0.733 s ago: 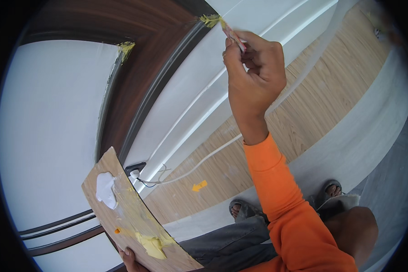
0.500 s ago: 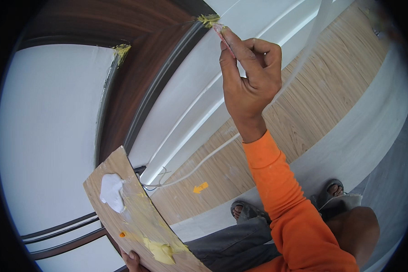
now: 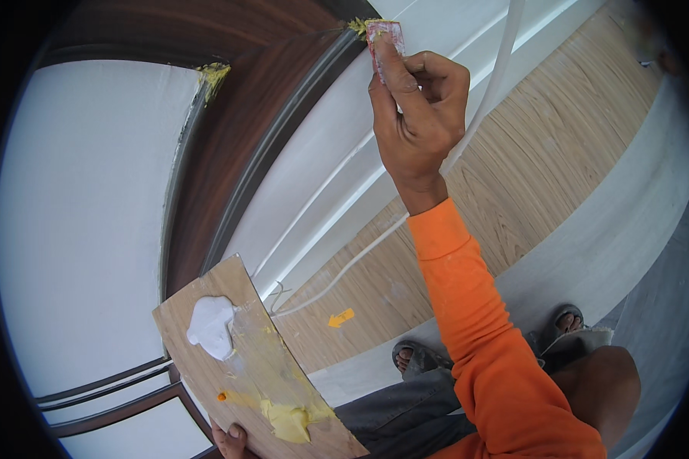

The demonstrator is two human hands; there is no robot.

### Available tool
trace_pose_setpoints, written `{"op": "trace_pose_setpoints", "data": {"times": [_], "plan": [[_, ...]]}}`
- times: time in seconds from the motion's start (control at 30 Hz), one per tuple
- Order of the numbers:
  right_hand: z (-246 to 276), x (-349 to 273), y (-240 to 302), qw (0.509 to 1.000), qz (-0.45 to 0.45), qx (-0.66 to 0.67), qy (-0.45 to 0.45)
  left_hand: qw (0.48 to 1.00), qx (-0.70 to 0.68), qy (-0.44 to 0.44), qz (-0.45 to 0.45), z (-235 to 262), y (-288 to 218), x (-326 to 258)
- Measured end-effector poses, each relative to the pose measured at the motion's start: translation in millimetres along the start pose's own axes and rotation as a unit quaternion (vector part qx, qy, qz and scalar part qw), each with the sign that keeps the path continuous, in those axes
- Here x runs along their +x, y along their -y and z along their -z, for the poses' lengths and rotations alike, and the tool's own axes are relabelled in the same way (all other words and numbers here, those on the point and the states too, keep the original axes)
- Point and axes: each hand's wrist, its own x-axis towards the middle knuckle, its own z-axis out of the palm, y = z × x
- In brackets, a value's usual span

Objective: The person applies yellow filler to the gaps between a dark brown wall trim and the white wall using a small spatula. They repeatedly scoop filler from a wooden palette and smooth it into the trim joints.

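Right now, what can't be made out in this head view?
- Left hand: only fingertips show; the wooden board and the lower edge hide the rest.
- Scraper in the right hand: fingers cover most of it, so its shape is unclear.
- Yellow filler on the dark frame: the contact spot is too small to judge.

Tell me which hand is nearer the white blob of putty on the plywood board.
Left. The left hand grips the plywood board's bottom edge, just below the white blob of putty; the right hand is raised high at the frame.
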Motion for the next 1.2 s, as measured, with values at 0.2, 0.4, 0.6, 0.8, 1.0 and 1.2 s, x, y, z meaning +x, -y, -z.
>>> {"op": "trace_pose_setpoints", "data": {"times": [0.2,0.4,0.6,0.8,1.0,1.2], "plan": [[5.9,-1.7,5.2,1.000,0.003,-0.008,0.025,1.000,0.005,-0.004,-0.003,3.6,-0.9,-2.2],[26.3,1.2,16.6,1.000,0.017,0.008,0.018,1.000,0.008,-0.006,-0.009,6.6,1.0,-6.0],[32.7,32.6,17.9,1.000,0.017,-0.026,0.004,1.000,0.010,-0.005,-0.010,6.2,3.0,-10.6],[28.0,31.3,20.7,0.998,-0.031,-0.030,0.052,1.000,0.012,-0.003,-0.011,5.8,4.3,-12.2],[43.6,29.0,26.1,0.997,-0.020,-0.017,0.076,1.000,0.015,-0.008,-0.012,8.1,3.8,-13.6],[28.2,27.0,20.9,0.999,-0.015,-0.016,0.048,1.000,0.017,-0.008,-0.013,7.0,2.9,-11.5]]}}
